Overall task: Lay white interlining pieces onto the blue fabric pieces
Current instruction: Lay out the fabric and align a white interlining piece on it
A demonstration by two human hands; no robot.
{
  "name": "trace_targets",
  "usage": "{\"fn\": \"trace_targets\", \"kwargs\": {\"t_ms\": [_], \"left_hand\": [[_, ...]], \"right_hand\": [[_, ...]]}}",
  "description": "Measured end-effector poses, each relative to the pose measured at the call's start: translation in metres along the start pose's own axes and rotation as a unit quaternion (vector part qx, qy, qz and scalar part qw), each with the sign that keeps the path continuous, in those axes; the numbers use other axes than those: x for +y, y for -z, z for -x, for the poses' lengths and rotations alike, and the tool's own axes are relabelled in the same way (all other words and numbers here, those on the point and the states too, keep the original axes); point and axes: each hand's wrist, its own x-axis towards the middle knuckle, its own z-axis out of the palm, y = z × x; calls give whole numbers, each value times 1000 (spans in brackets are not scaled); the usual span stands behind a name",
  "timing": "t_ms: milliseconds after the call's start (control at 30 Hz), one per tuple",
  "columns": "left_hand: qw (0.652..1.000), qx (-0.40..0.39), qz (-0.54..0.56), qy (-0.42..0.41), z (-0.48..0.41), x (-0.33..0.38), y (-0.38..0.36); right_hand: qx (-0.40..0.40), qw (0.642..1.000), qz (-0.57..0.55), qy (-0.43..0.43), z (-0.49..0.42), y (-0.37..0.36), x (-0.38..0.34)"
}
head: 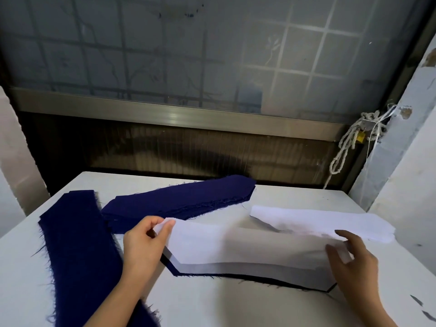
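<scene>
A white interlining piece (212, 244) hangs just above a blue fabric piece (257, 279), whose dark edge shows along its near side. My left hand (146, 241) pinches the interlining's left corner between thumb and fingers. My right hand (354, 258) holds its right end, with fingers curled under the sheet. A stack of white interlining pieces (325, 223) lies behind, at the right. A stack of blue fabric pieces (184, 197) lies at the back centre, and a long blue stack (80, 251) runs down the left side.
The white table (212, 308) ends at a dark gap before a frosted window (188, 55). A knotted rope (354, 140) hangs at the back right beside a white wall (405, 173). Small dark scraps (422, 308) lie near the table's right corner.
</scene>
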Motion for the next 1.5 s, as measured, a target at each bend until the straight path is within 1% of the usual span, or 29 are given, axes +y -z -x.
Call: {"fn": "trace_targets", "kwargs": {"t_ms": [67,133,300,433,600,767,867,1033,1100,1200,1300,1367,1400,1500], "left_hand": [[1000,-7,-21,9,-1,-1,0],[998,-11,-63,17,-1,-2,0],[993,0,-120,19,-2,-4,-2],[986,-29,-162,9,-3,-5,-2],[962,-84,-260,5,-2,-5,-5],[950,-89,-298,-17,-1,-2,-7],[945,-88,-314,-32,0,-1,-7],[919,-86,-378,-71,1,-2,-9],[910,-76,-401,-73,1,1,-10],[886,-48,-455,-78,3,5,-8],[866,3,-486,-117,-10,7,4],[867,33,-487,-99,-34,7,18],[868,38,-490,-69,-48,7,26],[859,14,-510,28,-83,4,42]], "right_hand": [[-6,998,-29,-51,3,-2,2],[0,997,-47,-69,6,-3,2],[32,996,-45,-72,8,-2,3],[37,996,-33,-79,7,-1,6],[-25,995,50,-78,1,-4,11],[-25,990,127,-59,2,-7,10],[-23,981,190,-22,4,-11,7],[-27,964,265,22,9,-12,8],[-27,961,274,25,9,-12,6],[-23,956,290,29,10,-11,4],[-10,952,305,34,10,-12,2],[0,951,305,40,12,-13,0],[2,952,304,43,12,-14,-2],[-10,951,306,32,14,-13,-6]]}}
